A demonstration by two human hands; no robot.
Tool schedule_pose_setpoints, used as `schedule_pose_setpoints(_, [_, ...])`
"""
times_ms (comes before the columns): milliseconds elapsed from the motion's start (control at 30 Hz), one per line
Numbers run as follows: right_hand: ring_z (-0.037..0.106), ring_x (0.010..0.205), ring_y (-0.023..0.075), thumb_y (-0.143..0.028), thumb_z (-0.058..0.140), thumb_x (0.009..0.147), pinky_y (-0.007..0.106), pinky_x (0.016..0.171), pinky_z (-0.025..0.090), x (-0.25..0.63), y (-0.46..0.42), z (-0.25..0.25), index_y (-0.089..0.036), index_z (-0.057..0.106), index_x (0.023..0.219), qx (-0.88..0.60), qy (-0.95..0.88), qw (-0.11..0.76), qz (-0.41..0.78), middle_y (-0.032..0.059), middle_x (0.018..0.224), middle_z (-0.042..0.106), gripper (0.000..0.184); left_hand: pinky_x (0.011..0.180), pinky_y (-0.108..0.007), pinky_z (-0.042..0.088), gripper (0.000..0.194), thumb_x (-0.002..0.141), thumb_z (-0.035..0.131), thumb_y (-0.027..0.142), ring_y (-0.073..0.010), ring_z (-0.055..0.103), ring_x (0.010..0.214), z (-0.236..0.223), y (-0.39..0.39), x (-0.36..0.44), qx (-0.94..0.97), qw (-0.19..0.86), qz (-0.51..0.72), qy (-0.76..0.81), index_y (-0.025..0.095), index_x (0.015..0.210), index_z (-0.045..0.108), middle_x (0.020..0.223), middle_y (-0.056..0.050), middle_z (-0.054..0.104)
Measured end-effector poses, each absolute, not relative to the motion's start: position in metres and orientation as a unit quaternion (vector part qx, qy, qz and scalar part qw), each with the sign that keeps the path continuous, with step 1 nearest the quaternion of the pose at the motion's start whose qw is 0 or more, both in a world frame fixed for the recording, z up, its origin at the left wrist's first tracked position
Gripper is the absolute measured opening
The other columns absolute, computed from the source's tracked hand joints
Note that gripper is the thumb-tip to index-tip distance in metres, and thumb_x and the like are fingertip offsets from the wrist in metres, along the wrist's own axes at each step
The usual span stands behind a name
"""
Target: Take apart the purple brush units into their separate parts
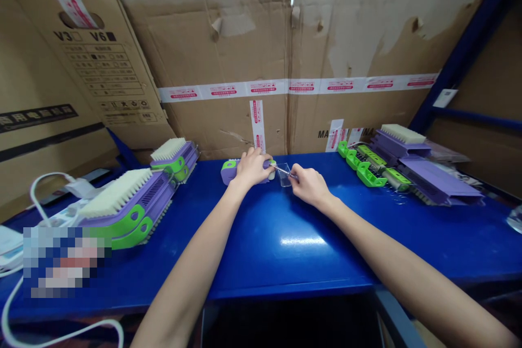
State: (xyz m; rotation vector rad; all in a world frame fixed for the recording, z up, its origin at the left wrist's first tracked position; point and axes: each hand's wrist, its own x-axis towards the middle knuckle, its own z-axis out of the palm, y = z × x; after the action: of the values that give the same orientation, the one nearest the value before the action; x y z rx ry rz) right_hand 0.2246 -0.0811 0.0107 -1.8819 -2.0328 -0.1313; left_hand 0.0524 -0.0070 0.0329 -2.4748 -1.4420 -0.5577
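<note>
My left hand (253, 167) lies over a purple and green brush (229, 173), its fingers curled down around the far side and pressing it to the table. Closed around a slim metal tool (281, 169) is my right hand (309, 185). The tool points left, its tip at the brush's right end beside a green part. Whether the tip touches the brush is too small to tell, as is the tool's exact kind. A small clear plastic box (285, 180) sits between my hands, under the tool's shaft.
Purple and green brushes with white bristles (118, 193) are stacked at left, near a white power cable (38, 187). At right lie purple housings (442, 179) and green parts (369, 174). Cardboard (220, 49) stands behind the blue table (261, 250); a blue post (457, 46) rises at right.
</note>
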Motion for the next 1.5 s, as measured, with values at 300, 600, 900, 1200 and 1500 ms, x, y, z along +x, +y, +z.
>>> schedule_pose_setpoints(300, [0.065,0.077,0.0219,-0.033,0.047,0.086,0.026,0.061,0.036,0.264,-0.065,0.017,-0.022,0.063,0.097,-0.714,-0.643,0.267,-0.079,0.0066,0.084,0.071,0.022,0.087,-0.043,0.036,0.033,0.087,0.056,0.049,-0.0301,0.053,0.105,0.03,-0.011,0.059,-0.836,0.149,-0.212,-0.484,0.019,0.097,0.067,0.102,-0.011,0.066])
schedule_pose_setpoints(600, [0.067,0.087,0.0275,-0.034,0.046,0.085,0.03,0.065,0.042,0.275,-0.057,0.009,-0.023,0.066,0.101,-0.761,-0.62,0.185,-0.044,0.0119,0.092,0.071,0.028,0.09,-0.035,0.035,0.036,0.096,0.044,0.041,-0.0237,0.054,0.105,0.029,-0.024,0.075,-0.811,0.135,-0.351,-0.447,0.018,0.123,0.052,0.114,-0.01,0.064])
schedule_pose_setpoints(900, [0.067,0.086,0.0261,-0.034,0.046,0.086,0.029,0.066,0.044,0.271,-0.059,0.009,-0.023,0.066,0.103,-0.761,-0.621,0.184,-0.04,0.0116,0.092,0.07,0.029,0.087,-0.042,0.034,0.036,0.097,0.038,0.042,-0.0277,0.054,0.101,0.013,-0.037,0.099,-0.846,0.162,-0.229,-0.453,0.019,0.099,0.066,0.094,-0.01,0.069])
schedule_pose_setpoints(1200, [0.067,0.09,0.0275,-0.034,0.048,0.085,0.032,0.069,0.047,0.275,-0.057,0.007,-0.022,0.067,0.101,-0.766,-0.624,0.152,-0.012,0.014,0.098,0.069,0.028,0.097,-0.05,0.03,0.056,0.092,0.037,0.059,-0.0311,0.052,0.109,0.015,-0.04,0.096,-0.868,0.153,-0.195,-0.43,0.014,0.113,0.062,0.11,-0.016,0.066])
schedule_pose_setpoints(1500, [0.067,0.092,0.0281,-0.033,0.049,0.085,0.033,0.072,0.047,0.275,-0.057,0.006,-0.022,0.068,0.1,-0.77,-0.621,0.144,-0.01,0.0145,0.099,0.069,0.026,0.103,-0.056,0.025,0.071,0.068,0.063,0.072,-0.0347,0.053,0.106,0.021,-0.047,0.091,-0.883,0.184,-0.153,-0.405,0.01,0.102,0.064,0.103,-0.019,0.066])
